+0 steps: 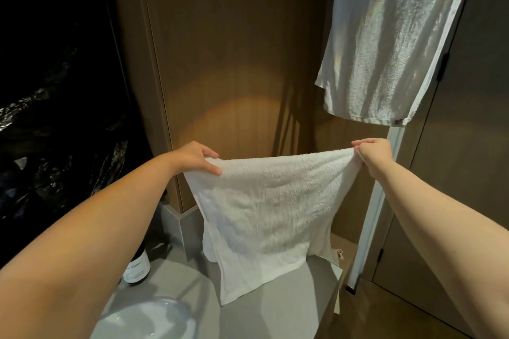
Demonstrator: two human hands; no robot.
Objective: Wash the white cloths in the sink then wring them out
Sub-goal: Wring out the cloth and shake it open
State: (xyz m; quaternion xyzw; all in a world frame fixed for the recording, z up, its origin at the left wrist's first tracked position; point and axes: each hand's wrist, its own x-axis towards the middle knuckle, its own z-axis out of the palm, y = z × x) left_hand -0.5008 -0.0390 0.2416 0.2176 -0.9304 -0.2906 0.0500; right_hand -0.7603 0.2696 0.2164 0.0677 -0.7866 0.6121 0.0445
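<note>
Both arms reach forward and hold a white terry cloth [264, 209] stretched flat by its top edge, above the grey tabletop [289, 305] and up and to the right of the white sink [143, 319]. Held this way the cloth hangs open under its own weight, its lower corner dropping toward the tabletop; I judge this is spreading it out, most likely to hang it, since a second white cloth [385, 44] already hangs from a dark clip far above the sink, to the right.

The left hand [192, 157] grips the cloth's left top corner, thumb on the near face and fingers [210, 152] curled over the edge, pressed together on the fabric. The right hand [374, 155] pinches the right top corner, fingers [359, 143] closed tight on a small gather of cloth.

A dark bottle with a white label [137, 264] stands on the tabletop just behind the sink.
</note>
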